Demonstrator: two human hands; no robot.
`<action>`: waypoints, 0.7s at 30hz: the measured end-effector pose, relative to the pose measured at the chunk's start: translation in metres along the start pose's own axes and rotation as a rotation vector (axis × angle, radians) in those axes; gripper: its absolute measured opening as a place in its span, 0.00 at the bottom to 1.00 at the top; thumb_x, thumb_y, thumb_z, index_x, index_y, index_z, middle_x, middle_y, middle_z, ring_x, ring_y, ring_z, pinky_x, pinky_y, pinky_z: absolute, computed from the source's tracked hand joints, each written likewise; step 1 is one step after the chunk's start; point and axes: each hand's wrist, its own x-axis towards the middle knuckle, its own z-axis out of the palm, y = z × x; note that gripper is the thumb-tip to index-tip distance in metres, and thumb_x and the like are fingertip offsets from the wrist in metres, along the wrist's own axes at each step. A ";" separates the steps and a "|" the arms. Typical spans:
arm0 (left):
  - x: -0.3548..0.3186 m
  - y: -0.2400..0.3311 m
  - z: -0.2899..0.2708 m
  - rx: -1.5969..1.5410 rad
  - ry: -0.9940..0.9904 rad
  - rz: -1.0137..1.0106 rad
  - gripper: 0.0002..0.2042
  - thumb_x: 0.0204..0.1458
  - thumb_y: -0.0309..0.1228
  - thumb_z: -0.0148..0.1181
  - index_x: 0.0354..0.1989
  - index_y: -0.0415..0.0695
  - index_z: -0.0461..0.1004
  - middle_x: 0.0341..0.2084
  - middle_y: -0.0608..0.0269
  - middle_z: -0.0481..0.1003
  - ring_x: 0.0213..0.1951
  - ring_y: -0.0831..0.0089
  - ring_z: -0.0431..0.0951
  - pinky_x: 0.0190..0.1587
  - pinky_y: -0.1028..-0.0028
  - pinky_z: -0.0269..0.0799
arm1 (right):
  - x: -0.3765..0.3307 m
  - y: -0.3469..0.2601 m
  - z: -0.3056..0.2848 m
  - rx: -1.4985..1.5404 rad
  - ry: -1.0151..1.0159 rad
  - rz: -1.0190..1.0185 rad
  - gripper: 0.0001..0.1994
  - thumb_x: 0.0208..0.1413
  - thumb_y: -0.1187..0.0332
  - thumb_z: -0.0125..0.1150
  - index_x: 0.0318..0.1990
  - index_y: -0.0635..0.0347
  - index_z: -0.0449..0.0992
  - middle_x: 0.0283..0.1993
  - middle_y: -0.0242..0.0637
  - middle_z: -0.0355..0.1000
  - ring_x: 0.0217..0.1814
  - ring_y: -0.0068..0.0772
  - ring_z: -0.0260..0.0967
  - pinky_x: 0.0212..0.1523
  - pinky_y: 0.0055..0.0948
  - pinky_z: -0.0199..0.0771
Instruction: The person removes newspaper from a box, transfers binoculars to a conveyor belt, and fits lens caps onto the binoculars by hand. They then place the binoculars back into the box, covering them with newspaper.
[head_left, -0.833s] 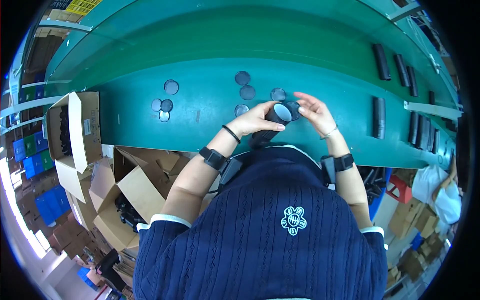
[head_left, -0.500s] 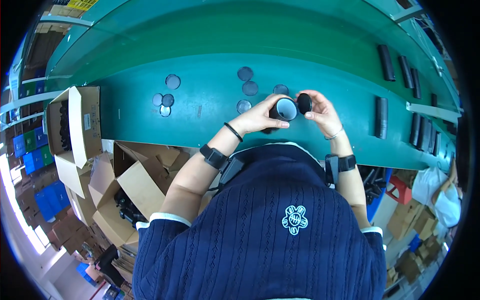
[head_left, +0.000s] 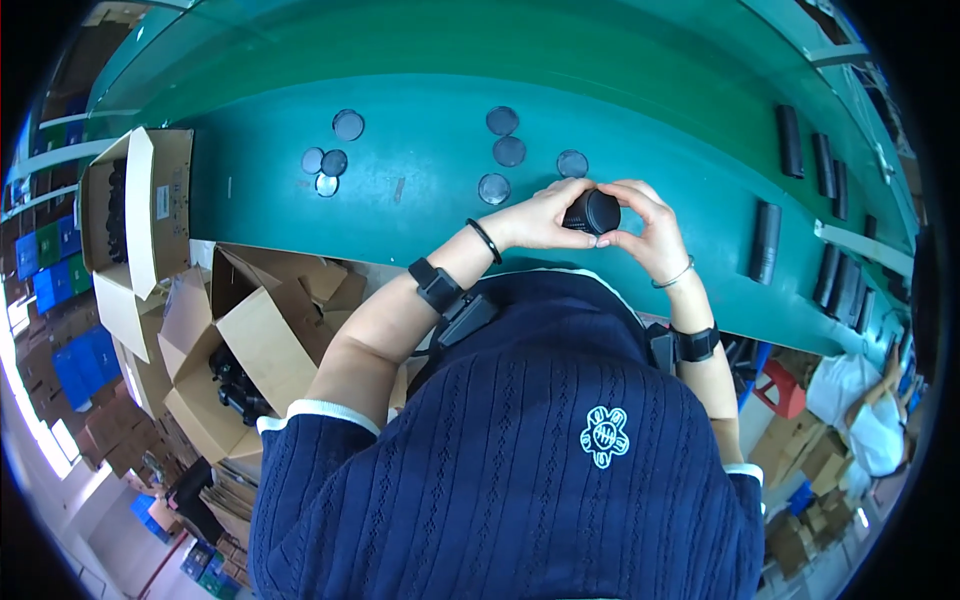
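Note:
My left hand (head_left: 542, 216) is closed around a short black lens-like cylinder (head_left: 576, 214) with a ribbed side, tilted with one end toward me. A round black cap (head_left: 603, 211) covers that end, and the fingers and thumb of my right hand (head_left: 650, 232) grip its rim. How firmly the cap is seated I cannot tell. Beyond my hands, on the green table (head_left: 430, 235), lie several flat dark discs, one (head_left: 572, 164) just past my fingers and another (head_left: 494, 188) to the left.
More discs (head_left: 334, 162) lie on the left of the table. Several black tubes (head_left: 766, 243) stand or lie at the right. Open cardboard boxes (head_left: 165, 210) holding black parts are at the left edge and below it. A red stool (head_left: 779, 388) is at the lower right.
The cap in my right hand has moved left onto the cylinder's end, covering its pale opening. The whole view has shifted slightly.

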 end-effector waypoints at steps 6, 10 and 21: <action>-0.002 0.001 0.002 0.115 0.013 0.001 0.39 0.43 0.54 0.64 0.59 0.42 0.60 0.52 0.47 0.65 0.56 0.49 0.64 0.59 0.56 0.58 | -0.002 -0.004 0.003 0.069 0.039 0.079 0.33 0.28 0.74 0.75 0.50 0.58 0.75 0.49 0.40 0.72 0.53 0.41 0.69 0.54 0.33 0.70; -0.001 0.004 0.002 0.116 0.006 -0.020 0.39 0.45 0.57 0.62 0.59 0.42 0.60 0.51 0.47 0.65 0.56 0.50 0.64 0.58 0.56 0.58 | -0.005 0.003 0.005 -0.024 0.058 0.029 0.32 0.28 0.73 0.75 0.49 0.58 0.76 0.48 0.39 0.72 0.52 0.41 0.69 0.54 0.33 0.71; -0.001 0.004 0.003 0.213 0.003 -0.036 0.33 0.53 0.52 0.58 0.58 0.39 0.61 0.49 0.48 0.66 0.54 0.55 0.66 0.56 0.62 0.63 | -0.002 -0.014 0.006 -0.213 0.056 0.027 0.30 0.25 0.73 0.76 0.46 0.60 0.78 0.45 0.40 0.74 0.49 0.41 0.71 0.50 0.33 0.73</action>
